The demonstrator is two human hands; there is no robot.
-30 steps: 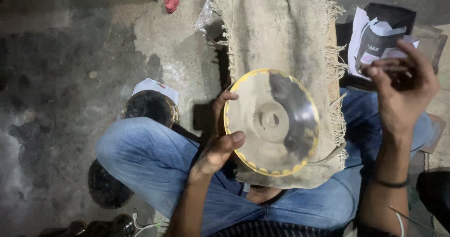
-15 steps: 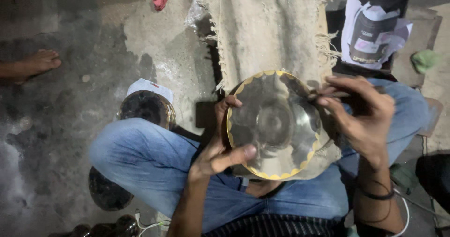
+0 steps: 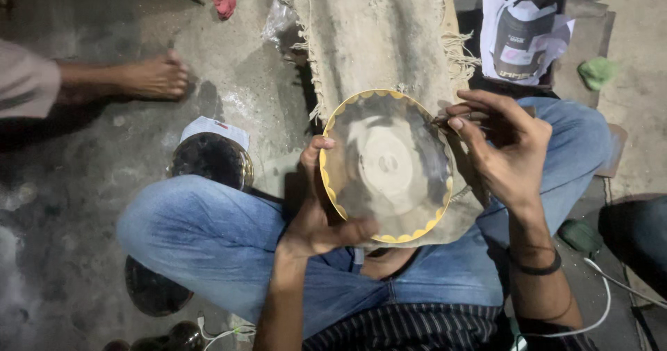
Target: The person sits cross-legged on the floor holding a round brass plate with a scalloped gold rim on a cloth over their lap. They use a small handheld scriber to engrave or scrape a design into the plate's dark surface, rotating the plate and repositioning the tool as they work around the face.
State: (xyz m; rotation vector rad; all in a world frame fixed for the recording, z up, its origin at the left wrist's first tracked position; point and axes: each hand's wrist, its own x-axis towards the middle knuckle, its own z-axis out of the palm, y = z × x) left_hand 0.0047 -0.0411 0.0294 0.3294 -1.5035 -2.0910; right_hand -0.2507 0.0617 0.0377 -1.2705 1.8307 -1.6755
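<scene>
A round clay-coloured dish (image 3: 386, 165) with a yellow scalloped rim rests on a burlap cloth (image 3: 375, 38) over my lap. My left hand (image 3: 316, 212) grips its left and lower edge, thumb across the bottom rim. My right hand (image 3: 501, 148) sits at the dish's upper right edge, fingers pinched on a thin brush (image 3: 448, 117) whose tip touches the rim. My knees in blue jeans (image 3: 208, 233) spread to both sides.
A dark paint tin on paper (image 3: 521, 35) stands at the back right. A dark round bowl (image 3: 212, 160) sits by my left knee, another (image 3: 154, 292) lower left. Another person's bare foot (image 3: 149, 77) rests on the concrete floor at left. A white cable (image 3: 604, 302) trails at right.
My right hand came down from the paint tin to the dish's right rim with the brush. The other person's foot has come further into view at left.
</scene>
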